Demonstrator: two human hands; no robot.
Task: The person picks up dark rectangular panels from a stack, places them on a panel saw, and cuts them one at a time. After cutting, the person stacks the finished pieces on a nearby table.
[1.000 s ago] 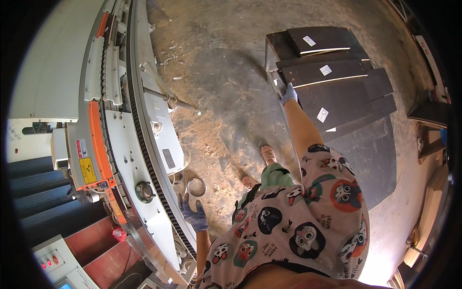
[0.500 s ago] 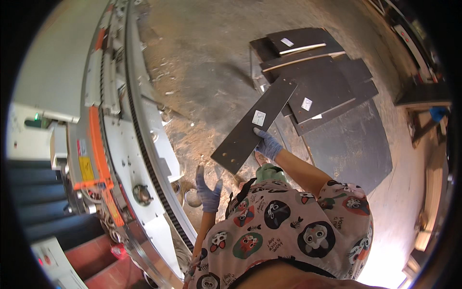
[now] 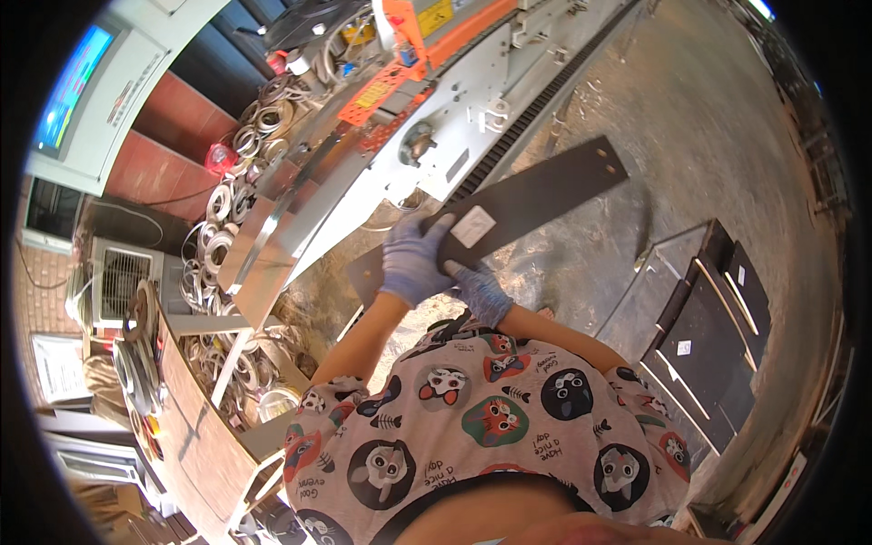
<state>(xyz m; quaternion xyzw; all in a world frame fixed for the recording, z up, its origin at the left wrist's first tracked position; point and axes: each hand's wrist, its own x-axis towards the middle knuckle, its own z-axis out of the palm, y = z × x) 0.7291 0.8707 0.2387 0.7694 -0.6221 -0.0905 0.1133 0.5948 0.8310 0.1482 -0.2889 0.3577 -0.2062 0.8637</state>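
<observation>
Fingers of both gloved hands, left hand (image 3: 413, 259) and right hand (image 3: 479, 292), clench dark panel (image 3: 536, 195) beside machine edge (image 3: 509, 150).

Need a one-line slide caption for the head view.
Both gloved hands, left hand and right hand, grip a long dark panel beside a white-and-orange machine.

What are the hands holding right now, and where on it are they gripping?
Both gloved hands, left hand and right hand, hold a long dark panel near its lower end, beside the white sticker.
</observation>
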